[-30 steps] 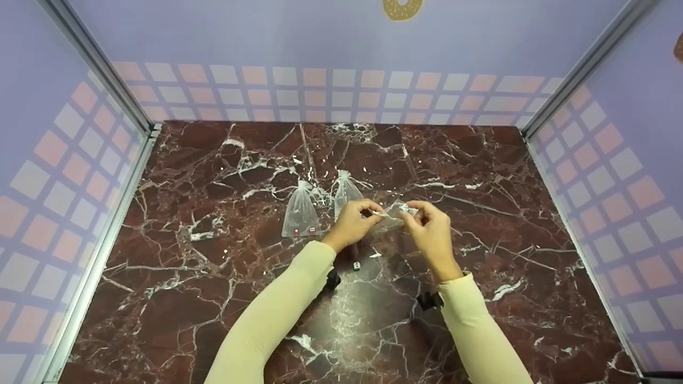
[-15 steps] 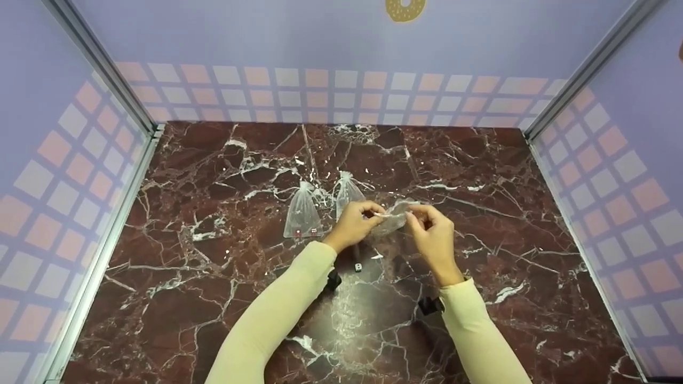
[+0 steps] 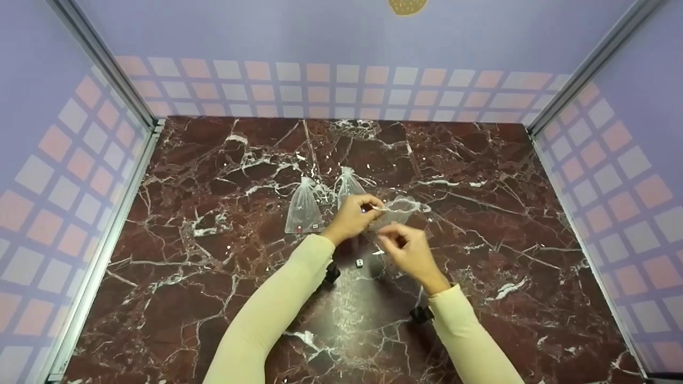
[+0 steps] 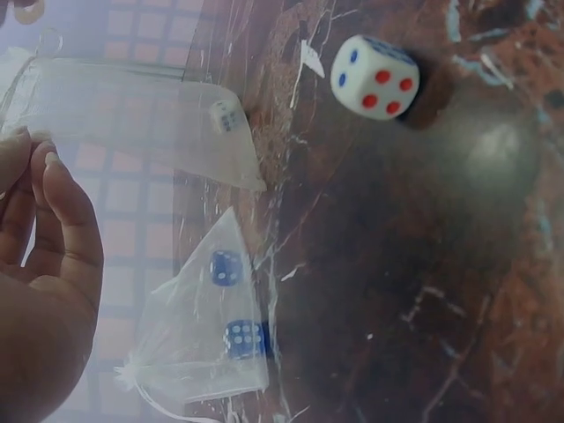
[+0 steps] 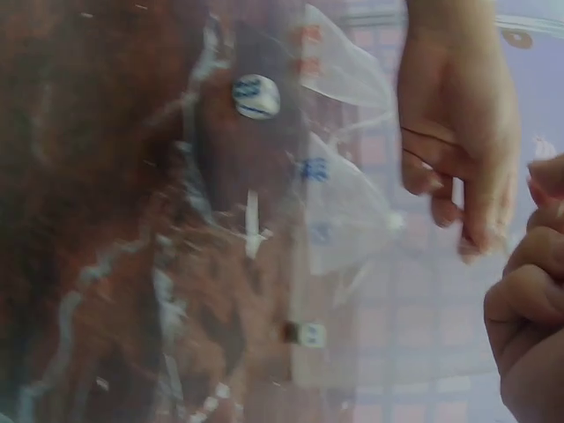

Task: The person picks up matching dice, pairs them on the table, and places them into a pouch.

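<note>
My left hand (image 3: 353, 216) pinches the mouth of a sheer white drawstring bag (image 3: 397, 212). A white die (image 4: 225, 116) shows inside that bag in the left wrist view. My right hand (image 3: 410, 250) is just below the bag in the head view, apart from it, fingers loosely bent with nothing visible between them. Another white die (image 3: 359, 263), with blue and red dots, lies on the table in front of the hands. Left of my left hand lies a tied sheer bag (image 3: 304, 208) with red dice. Partly behind that hand is a second tied bag (image 3: 348, 188); its blue dice (image 4: 245, 338) show in the left wrist view.
The dark red marble-patterned table (image 3: 176, 298) has white veins and specks. Purple panels with pink and white squares stand at its back and sides, joined by metal posts (image 3: 581, 69).
My right hand has let go of the bag's rim and moved down and toward me. The bag's mouth now hangs from my left hand, which has stayed almost still.
</note>
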### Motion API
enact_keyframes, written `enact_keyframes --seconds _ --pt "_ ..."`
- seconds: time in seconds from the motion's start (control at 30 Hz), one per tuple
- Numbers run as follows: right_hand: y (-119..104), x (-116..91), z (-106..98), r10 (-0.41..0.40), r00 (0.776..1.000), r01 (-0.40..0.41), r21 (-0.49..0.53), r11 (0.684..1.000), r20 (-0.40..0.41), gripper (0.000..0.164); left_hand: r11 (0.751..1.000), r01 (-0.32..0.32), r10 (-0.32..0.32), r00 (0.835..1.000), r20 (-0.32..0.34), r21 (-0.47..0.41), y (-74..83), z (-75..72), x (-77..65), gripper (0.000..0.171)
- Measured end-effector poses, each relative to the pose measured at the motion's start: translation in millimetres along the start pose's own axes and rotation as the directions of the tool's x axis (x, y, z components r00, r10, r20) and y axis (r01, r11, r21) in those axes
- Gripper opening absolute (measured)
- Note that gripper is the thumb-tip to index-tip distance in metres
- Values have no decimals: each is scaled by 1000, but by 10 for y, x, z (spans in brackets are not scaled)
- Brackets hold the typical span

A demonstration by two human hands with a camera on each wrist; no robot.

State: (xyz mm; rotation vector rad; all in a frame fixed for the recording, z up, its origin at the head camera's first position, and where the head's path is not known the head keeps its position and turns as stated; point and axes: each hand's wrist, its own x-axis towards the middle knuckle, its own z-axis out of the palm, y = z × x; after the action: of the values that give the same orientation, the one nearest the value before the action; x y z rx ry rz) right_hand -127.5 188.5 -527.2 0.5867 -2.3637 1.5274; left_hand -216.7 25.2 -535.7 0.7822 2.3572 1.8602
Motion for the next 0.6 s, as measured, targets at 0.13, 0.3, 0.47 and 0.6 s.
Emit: enact_keyframes --seconds 0.13,0.3,0.47,0.6 --pt "76 -73 109 44 987 -37 -50 998 153 13 1000 -6 6 1000 9 -5 -2 -28 40 6" --pt "149 -139 245 163 929 -111 -168 979 334 26 1000 2 -3 1000 15 8 -26 -53 58 8" --pt "195 -215 341 227 881 -146 -217 965 415 29 1000 12 -12 1000 3 17 -41 -49 35 8" --pt "209 -251 384 228 877 -146 -219 965 423 24 1000 12 -12 1000 -4 21 -40 -39 16 7"
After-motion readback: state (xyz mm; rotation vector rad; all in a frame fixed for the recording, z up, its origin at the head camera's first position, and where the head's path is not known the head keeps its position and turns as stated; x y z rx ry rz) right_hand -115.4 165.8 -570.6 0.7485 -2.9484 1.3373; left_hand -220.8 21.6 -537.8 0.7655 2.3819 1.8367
